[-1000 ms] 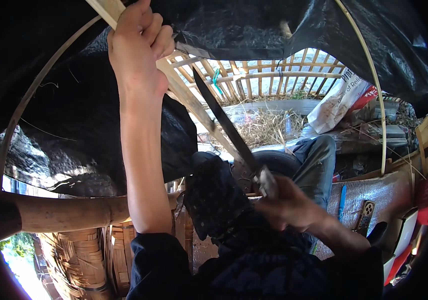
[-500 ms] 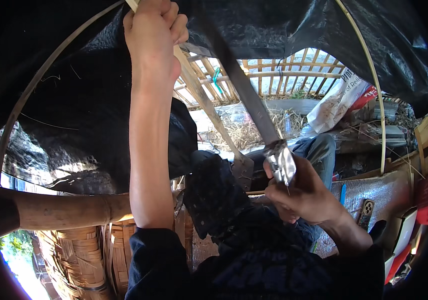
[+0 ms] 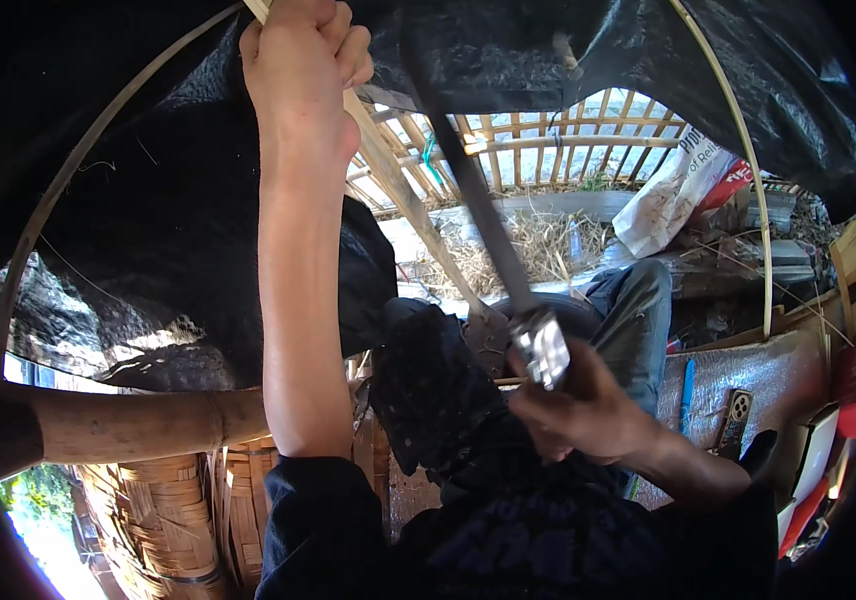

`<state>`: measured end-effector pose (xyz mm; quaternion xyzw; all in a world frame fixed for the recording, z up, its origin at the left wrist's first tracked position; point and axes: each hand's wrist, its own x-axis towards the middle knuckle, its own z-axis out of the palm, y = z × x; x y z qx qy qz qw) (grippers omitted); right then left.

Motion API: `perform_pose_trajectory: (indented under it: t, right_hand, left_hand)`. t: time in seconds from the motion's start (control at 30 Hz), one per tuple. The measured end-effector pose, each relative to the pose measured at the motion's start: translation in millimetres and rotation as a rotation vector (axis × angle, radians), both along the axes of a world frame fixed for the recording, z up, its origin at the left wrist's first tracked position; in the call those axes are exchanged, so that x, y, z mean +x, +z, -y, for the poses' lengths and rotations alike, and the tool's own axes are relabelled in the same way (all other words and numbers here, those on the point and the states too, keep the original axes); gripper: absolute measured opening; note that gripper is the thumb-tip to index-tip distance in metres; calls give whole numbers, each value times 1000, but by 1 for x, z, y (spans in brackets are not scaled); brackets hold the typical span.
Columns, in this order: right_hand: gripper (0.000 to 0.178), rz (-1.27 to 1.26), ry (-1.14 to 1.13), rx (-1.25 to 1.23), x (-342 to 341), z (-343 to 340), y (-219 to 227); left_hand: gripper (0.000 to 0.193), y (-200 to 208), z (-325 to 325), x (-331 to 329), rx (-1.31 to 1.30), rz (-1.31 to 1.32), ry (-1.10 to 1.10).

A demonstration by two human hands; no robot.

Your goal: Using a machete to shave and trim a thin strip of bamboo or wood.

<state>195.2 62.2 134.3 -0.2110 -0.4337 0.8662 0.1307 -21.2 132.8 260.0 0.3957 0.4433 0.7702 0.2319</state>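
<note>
The bamboo strip (image 3: 403, 190) is running down between the left hand (image 3: 298, 70) above and the knee (image 3: 428, 380) below; the knife (image 3: 488, 230) is lying just right of it. The woven baskets (image 3: 168, 510) are standing under the bamboo pole (image 3: 118, 425), at the lower left.

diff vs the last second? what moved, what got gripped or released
The knife in the right hand swung its blade from leaning left to pointing steeply up along the bamboo strip. The left hand rose slightly. Nothing was released: both grips, the black sheet and the bamboo pole stayed.
</note>
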Motion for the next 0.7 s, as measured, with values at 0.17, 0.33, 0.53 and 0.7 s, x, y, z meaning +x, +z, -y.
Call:
perform_pose_trajectory:
  t: [0.17,0.33,0.53,0.7]
  right_hand:
    - [21,57,137,116,2,-10,2]
    - [13,-39,-30,186,0,-6,9]
    - [10,130,117,76,2,-8,0]
    - [11,-11,-55,126,-1,-1,8]
  left_hand:
    - [37,-7,7,-31,48,270,-271]
    - [37,0,3,-9,-13,8,7]
    - [35,-2,11,1,24,-53,88]
    - [34,-8,1,-49,68,469,-378]
